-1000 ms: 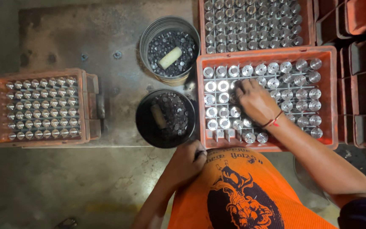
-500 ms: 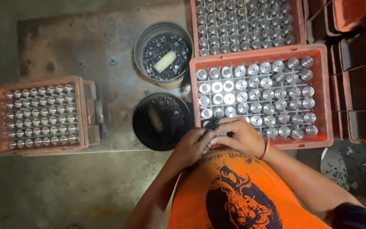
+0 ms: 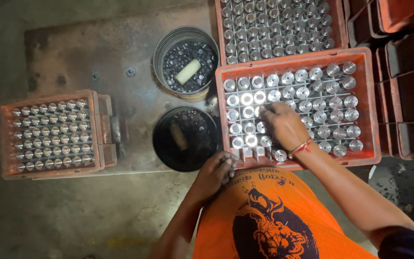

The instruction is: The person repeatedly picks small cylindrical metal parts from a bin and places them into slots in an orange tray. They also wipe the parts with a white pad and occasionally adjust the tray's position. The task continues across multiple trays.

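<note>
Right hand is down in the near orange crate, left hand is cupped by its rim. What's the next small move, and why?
Probably press the piece under the right hand into its cell. That hand rests on the near crate, among upright metal cylinders, while the left hand, beside the dark tub, seems to hold more small pieces.

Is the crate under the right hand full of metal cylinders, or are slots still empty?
Nearly full. Upright shiny cylinders fill most of the crate; the right hand hides some slots, so gaps there cannot be told.
</note>
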